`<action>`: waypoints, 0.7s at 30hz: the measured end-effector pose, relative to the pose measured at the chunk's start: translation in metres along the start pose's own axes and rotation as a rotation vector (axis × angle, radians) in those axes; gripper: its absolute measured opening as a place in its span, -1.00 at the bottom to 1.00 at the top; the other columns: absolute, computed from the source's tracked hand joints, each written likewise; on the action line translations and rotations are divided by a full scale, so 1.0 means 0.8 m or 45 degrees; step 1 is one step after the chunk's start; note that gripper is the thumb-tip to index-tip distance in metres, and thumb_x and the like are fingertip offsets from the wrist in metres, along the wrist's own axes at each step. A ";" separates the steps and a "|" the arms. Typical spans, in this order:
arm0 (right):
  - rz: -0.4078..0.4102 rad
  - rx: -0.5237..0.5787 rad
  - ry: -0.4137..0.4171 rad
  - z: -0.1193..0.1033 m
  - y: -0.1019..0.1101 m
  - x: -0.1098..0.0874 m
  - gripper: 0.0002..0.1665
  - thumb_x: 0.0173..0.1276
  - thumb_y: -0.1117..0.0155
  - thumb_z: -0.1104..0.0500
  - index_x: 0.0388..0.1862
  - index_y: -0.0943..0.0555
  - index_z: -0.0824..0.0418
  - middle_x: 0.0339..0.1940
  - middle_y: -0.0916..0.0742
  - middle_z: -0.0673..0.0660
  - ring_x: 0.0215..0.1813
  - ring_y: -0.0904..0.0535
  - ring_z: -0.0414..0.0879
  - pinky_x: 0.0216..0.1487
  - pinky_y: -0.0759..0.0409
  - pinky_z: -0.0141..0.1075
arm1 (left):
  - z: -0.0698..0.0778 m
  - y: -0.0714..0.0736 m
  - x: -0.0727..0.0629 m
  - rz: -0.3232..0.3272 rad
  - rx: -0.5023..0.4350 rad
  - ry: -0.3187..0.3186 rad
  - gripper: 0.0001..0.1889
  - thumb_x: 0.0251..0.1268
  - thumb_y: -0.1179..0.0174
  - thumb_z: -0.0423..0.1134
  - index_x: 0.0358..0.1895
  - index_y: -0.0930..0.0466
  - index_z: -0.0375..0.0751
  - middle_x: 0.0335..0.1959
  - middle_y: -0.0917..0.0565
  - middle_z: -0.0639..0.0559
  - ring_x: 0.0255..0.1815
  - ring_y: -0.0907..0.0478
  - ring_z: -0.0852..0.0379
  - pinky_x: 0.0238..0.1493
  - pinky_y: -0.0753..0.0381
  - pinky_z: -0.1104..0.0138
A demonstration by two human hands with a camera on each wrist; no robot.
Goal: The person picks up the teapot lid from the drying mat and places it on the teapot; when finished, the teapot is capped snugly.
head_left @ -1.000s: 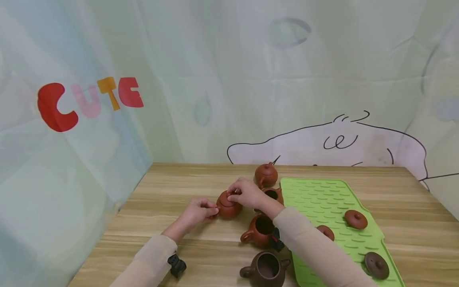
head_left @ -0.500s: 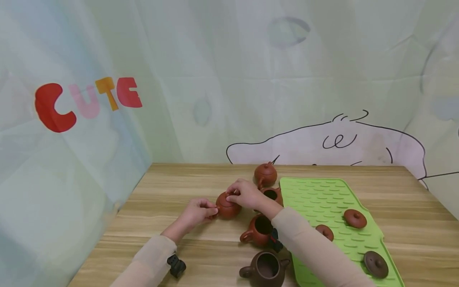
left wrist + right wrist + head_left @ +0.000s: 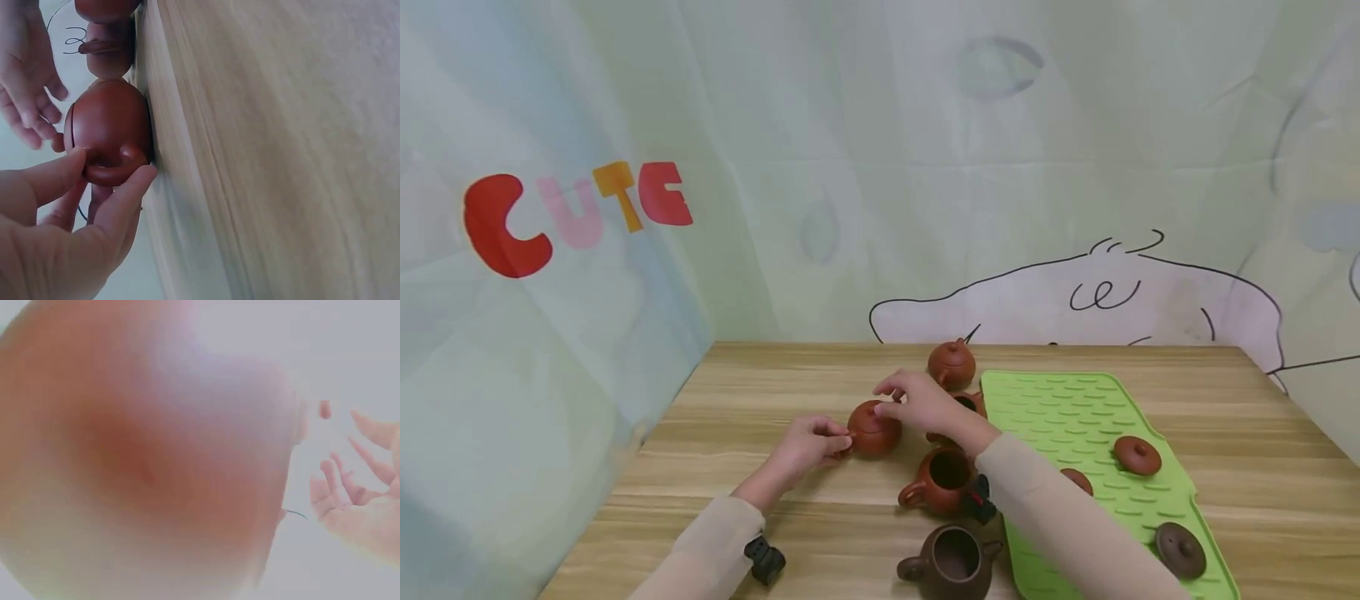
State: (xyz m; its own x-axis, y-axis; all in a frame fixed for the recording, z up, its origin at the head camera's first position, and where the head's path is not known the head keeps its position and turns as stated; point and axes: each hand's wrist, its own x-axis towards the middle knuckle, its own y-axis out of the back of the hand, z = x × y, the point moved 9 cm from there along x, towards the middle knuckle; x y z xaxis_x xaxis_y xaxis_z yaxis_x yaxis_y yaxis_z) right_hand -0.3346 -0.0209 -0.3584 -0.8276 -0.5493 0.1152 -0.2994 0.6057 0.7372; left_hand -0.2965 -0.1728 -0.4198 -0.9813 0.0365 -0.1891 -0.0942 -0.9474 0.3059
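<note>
A small red-brown teapot (image 3: 874, 432) with its lid on stands on the wooden table (image 3: 760, 392). My left hand (image 3: 818, 439) pinches its loop handle between thumb and forefinger, which the left wrist view shows close up on the teapot (image 3: 111, 119) and my left hand (image 3: 81, 200). My right hand (image 3: 904, 400) hovers just over the lid with its fingers loosely spread and holds nothing. Its fingers (image 3: 34, 106) lie just off the lid. The right wrist view is mostly a blurred red-brown shape, with my right hand (image 3: 353, 487) spread at the right.
A lidded teapot (image 3: 951, 365) stands at the back. Two open red-brown pots (image 3: 945, 479) (image 3: 972, 403) and a dark brown open pot (image 3: 951, 567) stand near my right arm. The green ribbed mat (image 3: 1067, 408) bears three loose lids (image 3: 1137, 455) (image 3: 1078, 480) (image 3: 1180, 550).
My right hand has let go of the lid's knob and its fingers have spread and lifted a little. My left hand keeps its pinch on the handle. The view drifted slightly left.
</note>
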 end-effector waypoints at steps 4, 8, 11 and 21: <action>0.048 0.027 0.032 -0.008 0.026 -0.015 -0.64 0.33 -0.31 0.10 0.06 -0.63 0.18 -0.03 -0.68 0.09 -0.01 -0.54 -0.04 -0.05 -0.57 -0.22 | 0.002 0.003 0.000 0.044 -0.013 -0.010 -0.84 0.21 -0.24 -0.49 -0.16 -0.58 -0.50 -0.23 -0.65 -0.19 -0.27 -0.62 0.06 -0.22 -0.67 0.17; 0.102 0.045 0.106 -0.016 0.055 -0.035 -0.66 0.33 -0.32 0.11 0.04 -0.64 0.19 -0.07 -0.65 0.07 -0.05 -0.54 -0.07 -0.05 -0.56 -0.24 | 0.017 0.013 0.000 0.144 0.077 -0.090 -0.69 0.17 -0.31 -0.39 -0.05 -0.56 -0.47 -0.15 -0.64 -0.22 -0.15 -0.57 -0.01 -0.13 -0.60 0.20; 0.131 0.034 0.146 -0.016 0.078 -0.054 -0.67 0.33 -0.31 0.13 0.04 -0.63 0.22 -0.14 -0.62 0.07 -0.12 -0.53 -0.08 -0.12 -0.55 -0.26 | 0.035 0.016 -0.001 0.206 0.127 -0.163 -0.64 0.17 -0.33 -0.33 0.01 -0.56 -0.43 -0.07 -0.63 -0.25 -0.04 -0.56 -0.06 0.01 -0.55 0.16; 0.259 -0.089 0.171 0.007 0.143 -0.128 -0.69 0.34 -0.30 0.14 0.04 -0.62 0.16 -0.05 -0.64 0.03 -0.04 -0.51 -0.10 -0.05 -0.57 -0.22 | 0.075 -0.027 -0.016 0.186 -0.072 -0.365 -0.68 0.19 -0.33 -0.36 -0.01 -0.58 -0.41 -0.11 -0.66 -0.22 -0.04 -0.60 -0.03 -0.06 -0.61 0.26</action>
State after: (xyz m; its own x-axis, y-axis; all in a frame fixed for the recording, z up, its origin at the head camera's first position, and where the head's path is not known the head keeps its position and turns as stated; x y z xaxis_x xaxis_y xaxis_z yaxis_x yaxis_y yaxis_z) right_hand -0.2865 0.1078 -0.2894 -0.7955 -0.4948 0.3497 -0.0959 0.6727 0.7336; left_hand -0.2917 -0.1340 -0.3677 -0.9918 -0.0206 0.1259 0.0526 -0.9650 0.2569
